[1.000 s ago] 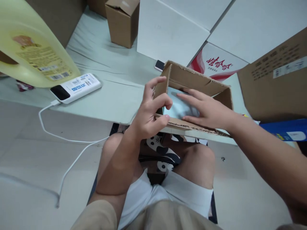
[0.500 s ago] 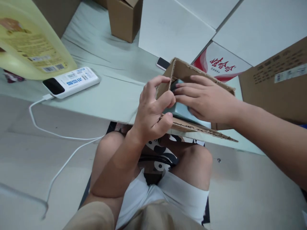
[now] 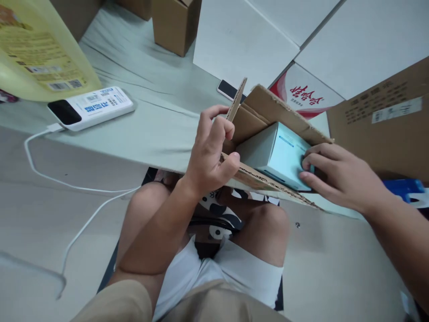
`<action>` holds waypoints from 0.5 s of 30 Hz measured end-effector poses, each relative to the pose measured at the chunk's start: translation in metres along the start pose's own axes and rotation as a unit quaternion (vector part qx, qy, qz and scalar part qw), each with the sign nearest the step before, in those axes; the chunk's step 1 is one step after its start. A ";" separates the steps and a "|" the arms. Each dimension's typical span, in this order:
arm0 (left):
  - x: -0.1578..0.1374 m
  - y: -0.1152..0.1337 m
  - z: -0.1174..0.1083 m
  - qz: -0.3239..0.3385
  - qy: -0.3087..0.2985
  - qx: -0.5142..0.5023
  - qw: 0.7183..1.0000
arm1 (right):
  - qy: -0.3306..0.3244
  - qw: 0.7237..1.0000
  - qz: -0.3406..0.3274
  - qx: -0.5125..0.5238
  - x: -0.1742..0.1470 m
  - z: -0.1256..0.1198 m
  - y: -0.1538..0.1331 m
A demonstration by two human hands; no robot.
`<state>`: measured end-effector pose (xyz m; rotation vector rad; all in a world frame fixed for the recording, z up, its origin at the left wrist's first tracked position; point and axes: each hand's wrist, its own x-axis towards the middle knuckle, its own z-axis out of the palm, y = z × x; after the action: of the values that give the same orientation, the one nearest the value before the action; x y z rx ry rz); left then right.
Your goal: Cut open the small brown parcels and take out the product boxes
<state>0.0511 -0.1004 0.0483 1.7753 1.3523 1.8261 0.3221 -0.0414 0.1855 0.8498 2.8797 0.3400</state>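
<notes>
An open brown cardboard box (image 3: 259, 105) rests at the table's front edge, its flaps raised. My left hand (image 3: 212, 150) grips its left side, fingers curled over the left flap and thumb at the near wall. Inside sits a light blue box (image 3: 290, 154) with pale printing, its left end tilted up. My right hand (image 3: 338, 172) holds the right end of this blue box, with fingers bent and thumb towards me. The fingertips of my right hand are partly hidden at the box's end.
A white power bank (image 3: 97, 107) with a cable lies left, by a yellow jug (image 3: 43, 58). Behind the open box are a small dark-faced device (image 3: 229, 89) and white cartons (image 3: 241, 36). A large brown carton (image 3: 385, 120) and a blue object (image 3: 402, 188) are at right.
My right hand has moved right, from over the blue box's left part to its right end. More of the blue box now shows, and the cardboard flaps have spread wider.
</notes>
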 end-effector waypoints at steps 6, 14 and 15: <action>0.000 -0.005 0.006 0.005 -0.014 -0.020 1.000 | -0.056 0.996 0.073 0.016 -0.004 0.011 0.005; -0.004 -0.012 0.010 0.031 -0.023 -0.011 0.999 | -0.093 0.994 0.060 0.014 0.018 0.029 0.035; -0.004 -0.013 0.010 0.044 -0.030 -0.007 0.999 | -0.092 0.994 0.059 0.016 0.021 0.031 0.039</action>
<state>0.0559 -0.0919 0.0343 1.8954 1.2540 1.8061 0.3307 0.0076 0.1639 1.0036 2.6794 0.2162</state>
